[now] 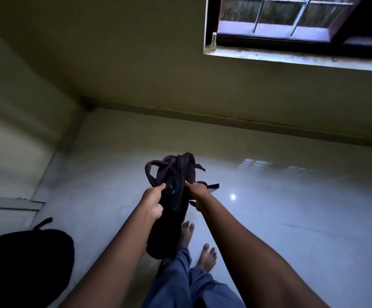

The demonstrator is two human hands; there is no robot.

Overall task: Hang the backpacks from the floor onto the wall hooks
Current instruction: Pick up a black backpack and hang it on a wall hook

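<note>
Glossy pale floor (291, 207), dim walls; left hand (153, 202), right hand (197, 194) grips clenched on dark backpack (174, 210).

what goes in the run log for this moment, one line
left hand grip: dark backpack | right hand grip: same | backpack: off floor | second backpack: lower left | hooks: not in view

Held between the left grip (153, 204) and the right grip (199, 196), the dark backpack (171, 207) looks like soft, matt woven cloth with limp fabric straps, while the floor (291, 207) beneath them is smooth, glossy tile mirroring the window (291, 18), and the wall (136, 74) beyond appears flat matt paint.
</note>
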